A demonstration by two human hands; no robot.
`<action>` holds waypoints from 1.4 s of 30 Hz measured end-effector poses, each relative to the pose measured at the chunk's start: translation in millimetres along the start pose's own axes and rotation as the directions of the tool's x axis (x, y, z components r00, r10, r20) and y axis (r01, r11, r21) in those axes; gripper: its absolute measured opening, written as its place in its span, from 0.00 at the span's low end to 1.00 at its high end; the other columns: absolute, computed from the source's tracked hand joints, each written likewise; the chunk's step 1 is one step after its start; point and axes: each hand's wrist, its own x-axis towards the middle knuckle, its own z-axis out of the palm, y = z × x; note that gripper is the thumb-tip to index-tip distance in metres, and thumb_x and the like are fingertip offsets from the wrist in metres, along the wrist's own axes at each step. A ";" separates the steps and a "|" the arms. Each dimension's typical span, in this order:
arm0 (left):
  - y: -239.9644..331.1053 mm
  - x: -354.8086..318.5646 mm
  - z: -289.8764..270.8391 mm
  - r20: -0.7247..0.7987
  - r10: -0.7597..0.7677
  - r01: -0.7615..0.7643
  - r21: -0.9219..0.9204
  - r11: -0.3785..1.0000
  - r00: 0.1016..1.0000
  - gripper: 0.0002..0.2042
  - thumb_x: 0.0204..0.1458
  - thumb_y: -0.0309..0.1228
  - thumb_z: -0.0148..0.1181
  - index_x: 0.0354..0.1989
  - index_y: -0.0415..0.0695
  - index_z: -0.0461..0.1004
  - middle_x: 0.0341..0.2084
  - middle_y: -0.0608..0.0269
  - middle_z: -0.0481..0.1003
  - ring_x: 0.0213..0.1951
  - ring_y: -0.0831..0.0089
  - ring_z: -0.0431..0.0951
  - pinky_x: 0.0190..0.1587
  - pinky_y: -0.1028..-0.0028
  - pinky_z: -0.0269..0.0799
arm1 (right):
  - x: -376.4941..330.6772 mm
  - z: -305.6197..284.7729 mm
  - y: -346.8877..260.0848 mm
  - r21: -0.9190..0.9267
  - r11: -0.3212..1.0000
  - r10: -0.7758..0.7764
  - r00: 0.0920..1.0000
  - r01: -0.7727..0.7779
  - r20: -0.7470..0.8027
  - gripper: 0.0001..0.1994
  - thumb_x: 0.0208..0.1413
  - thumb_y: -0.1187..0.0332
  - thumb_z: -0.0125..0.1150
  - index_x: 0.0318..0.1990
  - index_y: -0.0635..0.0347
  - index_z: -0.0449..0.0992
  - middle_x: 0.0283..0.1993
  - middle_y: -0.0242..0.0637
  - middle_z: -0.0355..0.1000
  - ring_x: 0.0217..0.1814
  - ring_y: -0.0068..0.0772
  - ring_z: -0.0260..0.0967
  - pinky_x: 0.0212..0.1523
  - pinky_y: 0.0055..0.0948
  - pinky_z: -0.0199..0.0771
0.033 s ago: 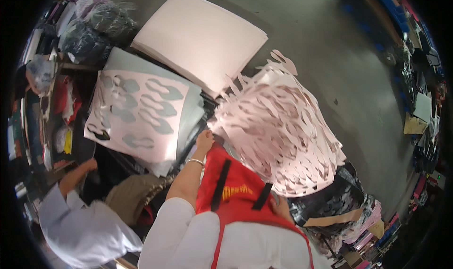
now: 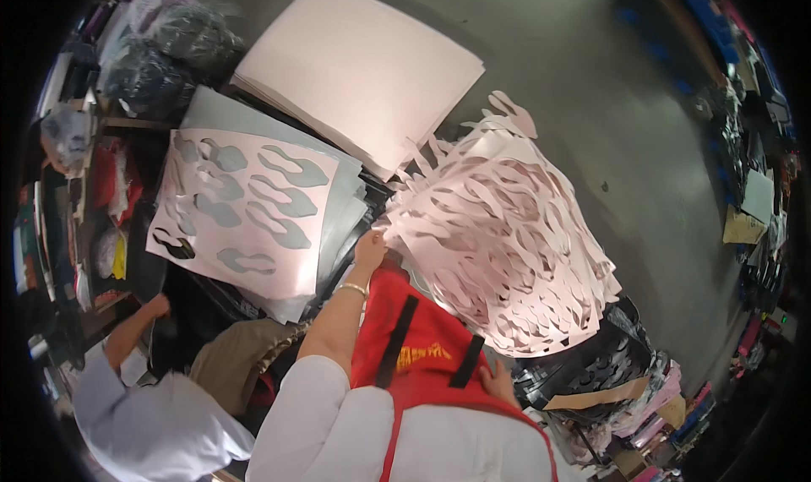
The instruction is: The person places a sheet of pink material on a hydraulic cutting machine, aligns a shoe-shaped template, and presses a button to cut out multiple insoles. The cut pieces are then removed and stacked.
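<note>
A: What's at the far left?

B: Cluttered shelves (image 2: 59,203) of bags and packets, and below them a co-worker (image 2: 152,423) in a pale shirt, one arm stretched toward the shelf edge.

A: And next to that?

B: A pink cut sheet (image 2: 245,212) with shoe-sole-shaped holes, lying on a grey stack (image 2: 338,228). Above it are dark plastic bags (image 2: 169,51). Further right, a stack of whole pink sheets (image 2: 363,68) overlaps the grey one.

A: Where are the person's own hands?

B: The left hand (image 2: 370,250), with a bracelet (image 2: 353,289) on the wrist, is raised and pinched on the near left edge of the pink offcut pile (image 2: 498,237). The right hand (image 2: 498,381) sits low, at the pile's bottom edge; the red apron (image 2: 422,347) and the pile hide most of it, so I can't tell whether its fingers are closed.

A: Where is that pile?

B: Right of centre, just beside the whole sheets, its ragged strips fanning out over the grey floor (image 2: 608,102). It rests on dark cut-out sheets (image 2: 591,364).

A: What's on the right?

B: Below the pile, brown paper (image 2: 591,395) and pink scraps (image 2: 659,389). Along the far right rim, blurred clutter (image 2: 760,203) I can't make out.
</note>
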 end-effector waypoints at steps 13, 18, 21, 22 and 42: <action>-94.6 230.3 121.4 0.491 -0.724 0.666 -0.743 -0.059 0.484 0.12 0.56 0.27 0.47 0.45 0.34 0.67 0.39 0.51 0.71 0.43 0.59 0.72 0.51 0.61 0.72 | -76.0 34.7 -95.1 -0.195 0.890 0.456 0.791 -0.413 0.407 0.37 0.48 0.46 0.62 0.64 0.47 0.56 0.43 0.62 0.68 0.44 0.63 0.69 0.43 0.49 0.71; -102.3 249.7 145.5 0.421 -0.792 0.518 -0.841 -0.158 0.442 0.06 0.43 0.28 0.58 0.29 0.43 0.68 0.23 0.61 0.66 0.22 0.72 0.65 0.21 0.72 0.63 | -86.5 11.3 -91.2 -0.295 0.849 0.528 0.725 -0.439 0.442 0.37 0.47 0.47 0.63 0.63 0.48 0.58 0.43 0.61 0.68 0.45 0.62 0.69 0.44 0.49 0.71; -93.4 270.2 149.9 0.462 -0.826 0.312 -0.876 -0.368 0.324 0.08 0.44 0.30 0.59 0.32 0.45 0.69 0.25 0.62 0.67 0.24 0.73 0.66 0.23 0.73 0.64 | -84.6 -0.2 -81.7 -0.329 0.839 0.543 0.713 -0.434 0.444 0.36 0.47 0.47 0.63 0.62 0.49 0.59 0.44 0.61 0.68 0.45 0.62 0.69 0.44 0.48 0.71; -89.0 273.2 149.7 0.456 -0.832 0.242 -0.887 -0.394 0.317 0.08 0.46 0.33 0.60 0.33 0.46 0.70 0.25 0.63 0.67 0.24 0.73 0.66 0.23 0.73 0.65 | -83.4 -3.1 -79.3 -0.331 0.836 0.547 0.712 -0.438 0.440 0.36 0.47 0.47 0.63 0.62 0.49 0.59 0.44 0.60 0.68 0.45 0.62 0.69 0.44 0.48 0.71; -18.7 274.0 48.0 0.497 -0.553 0.743 -0.469 0.477 0.669 0.25 0.62 0.48 0.39 0.26 0.38 0.70 0.17 0.64 0.69 0.16 0.77 0.64 0.19 0.76 0.60 | -59.5 60.8 -85.5 -0.284 0.813 0.582 0.726 -0.508 0.366 0.36 0.44 0.46 0.64 0.58 0.54 0.64 0.45 0.57 0.70 0.47 0.58 0.69 0.47 0.47 0.70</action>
